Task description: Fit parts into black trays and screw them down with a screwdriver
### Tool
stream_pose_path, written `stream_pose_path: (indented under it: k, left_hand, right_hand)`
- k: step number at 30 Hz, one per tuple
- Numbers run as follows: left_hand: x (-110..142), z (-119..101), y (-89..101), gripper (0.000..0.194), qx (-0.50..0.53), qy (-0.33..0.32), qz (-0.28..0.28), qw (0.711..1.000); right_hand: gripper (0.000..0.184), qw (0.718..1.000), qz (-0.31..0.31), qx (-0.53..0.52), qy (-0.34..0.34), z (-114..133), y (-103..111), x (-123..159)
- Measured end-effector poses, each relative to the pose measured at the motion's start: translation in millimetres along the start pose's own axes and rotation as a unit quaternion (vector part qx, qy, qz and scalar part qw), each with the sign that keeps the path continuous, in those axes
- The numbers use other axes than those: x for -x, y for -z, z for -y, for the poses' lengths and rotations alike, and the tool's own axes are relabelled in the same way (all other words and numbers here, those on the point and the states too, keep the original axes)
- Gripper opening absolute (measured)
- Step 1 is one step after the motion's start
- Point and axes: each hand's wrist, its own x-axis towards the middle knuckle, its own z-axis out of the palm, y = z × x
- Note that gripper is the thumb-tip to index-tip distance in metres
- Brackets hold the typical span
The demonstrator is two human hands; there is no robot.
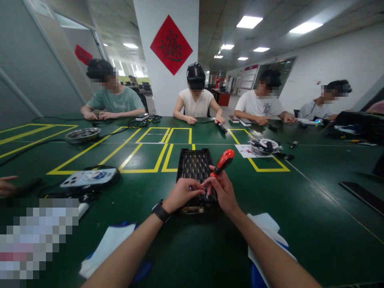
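A black case (183, 160) with rows of small metal bits lies on the green table in front of me. In my right hand (223, 186) is a red and black screwdriver (224, 161), its handle tilted up to the right and its lower end between my fingers. My left hand (189, 190), with a dark watch at the wrist, is pinched close to my right fingertips over the near part of the case. Whatever the left fingers hold is too small and hidden to make out.
White and blue cloths (112, 244) lie under both forearms. To the left are a phone in a pale case (90, 178) and a metal bowl (83, 135). A white coil of cable (265, 146) sits right of centre. Several people sit along the far edge.
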Motion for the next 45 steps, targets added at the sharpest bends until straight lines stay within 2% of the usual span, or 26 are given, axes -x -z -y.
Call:
stream_pose_path:
  k: [8,12,18,25,36,41,45]
  left_hand:
    - [4.1,-1.3,1.3,0.019,-0.055,-0.027,0.010,0.998]
    - [4.9,-1.9,2.6,0.015,-0.045,-0.056,0.019,0.997]
    - [4.5,-2.8,1.7,0.015,-0.052,-0.059,0.028,0.997]
    - [4.4,-2.8,1.6,0.016,-0.047,-0.065,0.017,0.997]
    - [3.3,3.3,-2.9,0.017,-0.025,-0.071,0.008,0.997]
    - [3.9,0.5,-4.3,0.020,-0.018,-0.059,0.007,0.998]
    - [4.7,2.3,-5.7,0.018,-0.025,-0.077,0.001,0.997]
  right_hand:
    - [0.038,1.000,0.018,-0.021,-0.012,-3.2,-0.2,2.5]
    - [0.035,0.999,0.021,-0.019,-0.017,-3.2,0.2,1.8]
    - [0.028,0.999,0.029,-0.014,-0.005,-5.2,1.4,-0.9]
    - [0.027,0.998,0.013,0.058,-0.009,-7.3,3.6,-1.9]
    - [0.018,0.999,-0.031,0.008,-0.037,-14.9,3.4,-3.7]
    - [0.021,0.999,-0.049,0.010,-0.011,-16.5,4.1,-3.7]
    - [0.020,0.998,-0.042,0.048,0.026,-15.1,3.2,-1.8]
